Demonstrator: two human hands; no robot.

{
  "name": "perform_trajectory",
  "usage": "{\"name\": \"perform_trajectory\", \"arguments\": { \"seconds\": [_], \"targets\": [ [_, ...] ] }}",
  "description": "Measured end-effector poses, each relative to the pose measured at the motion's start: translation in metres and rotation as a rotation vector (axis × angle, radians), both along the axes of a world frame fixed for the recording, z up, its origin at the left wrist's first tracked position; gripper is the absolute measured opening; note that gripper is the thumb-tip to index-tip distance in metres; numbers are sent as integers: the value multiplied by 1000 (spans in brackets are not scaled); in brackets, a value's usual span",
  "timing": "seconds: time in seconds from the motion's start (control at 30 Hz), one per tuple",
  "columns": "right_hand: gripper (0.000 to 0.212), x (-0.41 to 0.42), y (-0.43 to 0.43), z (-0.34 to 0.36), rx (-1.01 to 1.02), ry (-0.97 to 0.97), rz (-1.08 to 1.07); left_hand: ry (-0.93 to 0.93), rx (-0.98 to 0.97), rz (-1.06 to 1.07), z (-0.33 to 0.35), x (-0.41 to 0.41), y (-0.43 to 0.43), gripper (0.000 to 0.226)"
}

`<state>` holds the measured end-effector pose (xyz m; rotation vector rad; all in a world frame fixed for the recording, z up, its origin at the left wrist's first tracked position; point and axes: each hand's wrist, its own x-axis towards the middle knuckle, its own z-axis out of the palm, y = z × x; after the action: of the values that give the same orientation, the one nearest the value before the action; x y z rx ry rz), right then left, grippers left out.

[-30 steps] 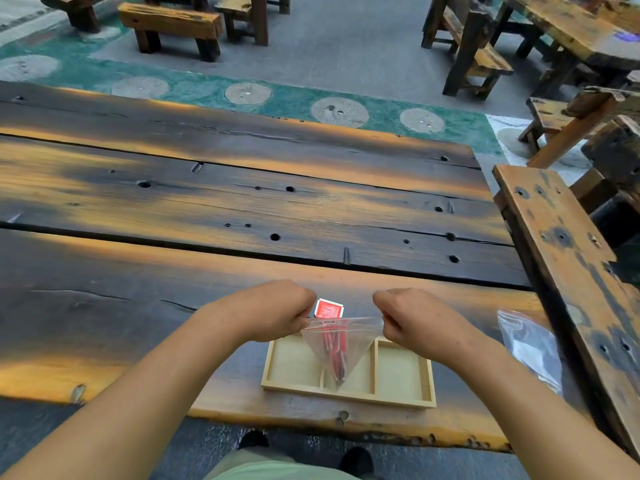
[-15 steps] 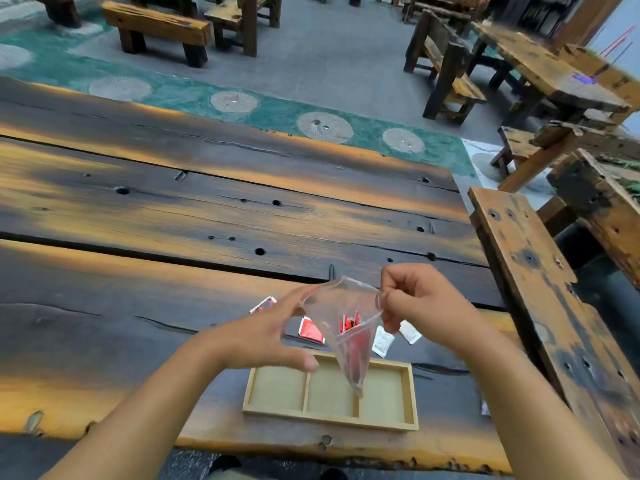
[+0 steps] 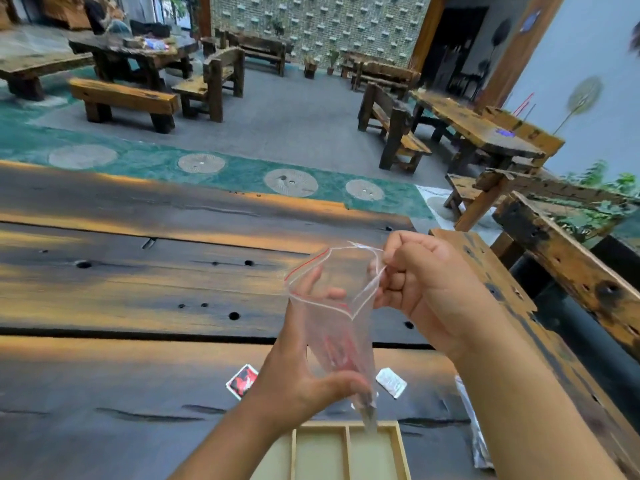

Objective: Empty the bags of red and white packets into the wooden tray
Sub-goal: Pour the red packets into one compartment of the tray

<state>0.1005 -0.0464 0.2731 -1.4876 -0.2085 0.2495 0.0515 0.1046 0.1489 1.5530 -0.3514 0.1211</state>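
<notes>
A clear zip-top plastic bag (image 3: 332, 306) with a red seal line is held upright above the dark scorched plank table (image 3: 138, 289). Its mouth rim is pinched by the right hand (image 3: 426, 292); its lower body is grasped between the thumb and fingers of the left hand (image 3: 298, 368). Blurred red packets (image 3: 337, 355) are seen inside. The pale compartmented wooden tray (image 3: 401, 455) lies at the bag's 6 o'clock, partly covered by the left forearm. From the tray, a loose red-and-white packet (image 3: 242, 381) lies at 10 o'clock, a white packet (image 3: 391, 382) at 1 o'clock and a second clear bag (image 3: 476, 434) at 3 o'clock.
</notes>
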Motion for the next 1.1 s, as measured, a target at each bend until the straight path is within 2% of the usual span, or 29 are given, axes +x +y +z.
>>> {"name": "perform_trajectory", "arguments": {
  "seconds": [0.17,0.23,0.37,0.47,0.6,0.7,0.73,0.8,0.87,0.93,1.03,1.1],
  "targets": [
    [19,0,13,4,126,-24,-18,-11,-92,-6,10,4,-11,121],
    [27,2,16,5,119,-32,-47,-14,-167,-47,15,6,-16,120],
    [39,1,17,7,19,-58,-92,52,-315,-19,9,17,-17,100],
    [35,3,16,-2,-6,-24,-123,164,-425,-14,-5,24,-9,93],
    [26,-5,18,-44,-56,53,-167,403,-650,-61,-28,24,1,102],
    [11,-20,13,-98,-286,54,-248,535,-727,-42,-49,15,7,102],
    [8,-27,12,-117,-346,80,-256,583,-749,-49,-56,10,9,101],
    [23,-42,11,-151,-392,215,-212,694,-788,-73,-71,0,11,93],
    [44,-59,14,-177,-353,407,-116,835,-826,-98,-84,-10,11,81],
    [54,-76,18,-195,-313,553,-45,948,-870,-135,-96,-20,11,67],
    [50,-94,19,-214,-214,692,-1,1013,-825,-110,-116,-31,13,63],
    [43,-103,18,-221,-194,741,30,1054,-753,-53,-130,-37,16,70]
  ]
}}
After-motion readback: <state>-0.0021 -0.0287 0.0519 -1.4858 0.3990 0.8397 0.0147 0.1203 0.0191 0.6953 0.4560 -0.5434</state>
